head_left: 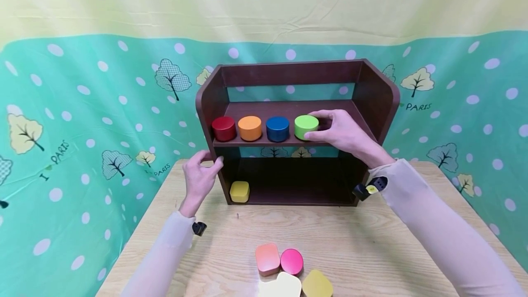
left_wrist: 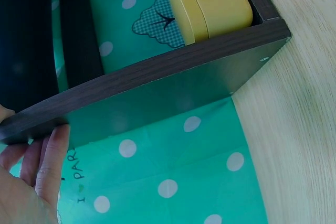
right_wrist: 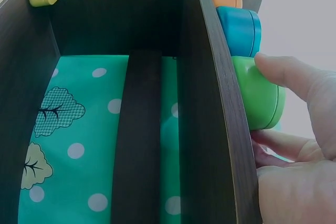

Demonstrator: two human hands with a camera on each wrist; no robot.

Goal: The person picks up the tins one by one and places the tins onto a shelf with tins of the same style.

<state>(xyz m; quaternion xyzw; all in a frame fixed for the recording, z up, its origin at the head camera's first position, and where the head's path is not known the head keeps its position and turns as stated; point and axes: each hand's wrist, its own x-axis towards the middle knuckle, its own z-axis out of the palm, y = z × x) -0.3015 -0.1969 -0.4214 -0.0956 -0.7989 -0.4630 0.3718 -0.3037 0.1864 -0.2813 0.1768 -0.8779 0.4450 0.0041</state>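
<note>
On the upper board of a dark brown two-tier shelf (head_left: 288,107), my right hand (head_left: 340,129) grips a round green tin (head_left: 306,126) between thumb and fingers. To its left stand a blue tin (head_left: 277,129), an orange tin (head_left: 250,128) and a red tin (head_left: 224,129) in a row along the front edge. My left hand (head_left: 199,175) holds the shelf's left side panel (left_wrist: 152,69), thumb inside and fingers against the outer face. Close by, a yellow square tin (head_left: 239,191) sits in the lower tier's left corner.
Nearer on the wooden table (head_left: 231,242) lie a salmon square tin (head_left: 267,259), a round pink tin (head_left: 291,261), a glaring pale tin (head_left: 288,285) and a yellow tin (head_left: 317,284). Behind the shelf hangs a green dotted cloth (head_left: 123,104).
</note>
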